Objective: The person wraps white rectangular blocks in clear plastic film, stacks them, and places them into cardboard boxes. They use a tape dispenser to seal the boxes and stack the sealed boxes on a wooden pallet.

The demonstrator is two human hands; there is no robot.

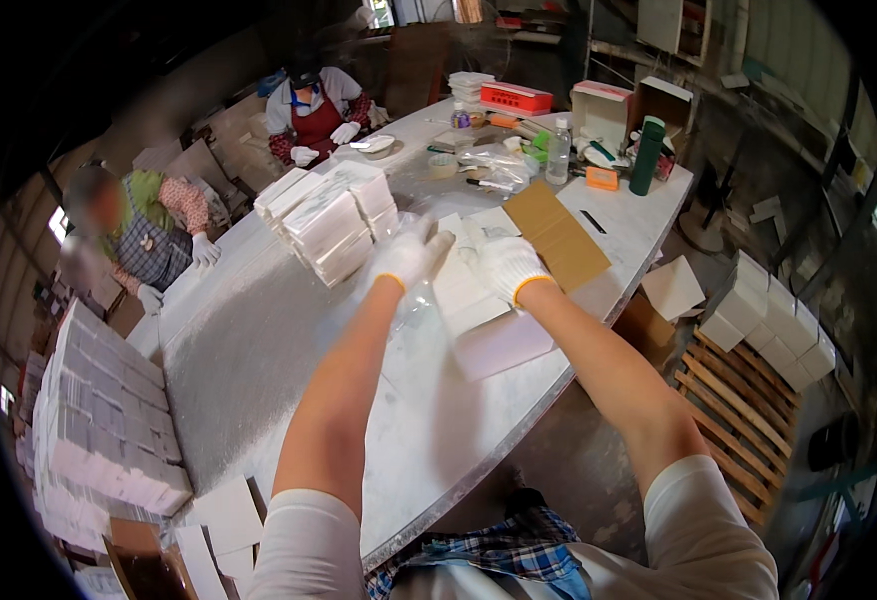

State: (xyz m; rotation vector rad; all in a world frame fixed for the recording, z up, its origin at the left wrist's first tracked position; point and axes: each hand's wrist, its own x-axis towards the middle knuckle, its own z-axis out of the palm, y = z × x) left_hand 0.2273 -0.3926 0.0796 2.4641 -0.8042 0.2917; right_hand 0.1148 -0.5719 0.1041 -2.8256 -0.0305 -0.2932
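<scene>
My left hand point(405, 254), in a white knitted glove with a yellow cuff, is smeared by motion beside thin clear plastic point(414, 305). Whether it grips the plastic cannot be made out. Across the open white carton point(504, 345) lies my right hand point(511, 268), gloved the same way, its fingers stretched out over pale contents. The carton's long flap hangs toward me. Just left of my left hand stands a stack of white rectangular pieces point(329, 225) in several bundles. A flat brown cardboard sheet point(557, 235) touches the carton's far right side.
On the far table stand a green bottle point(648, 157), a clear bottle point(559, 152), an orange box point(602, 178) and a red box point(516, 98). Two co-workers point(319, 115) work across the table. Tall white stacks point(109, 420) rise at left; a wooden pallet point(734, 420) with cartons sits right.
</scene>
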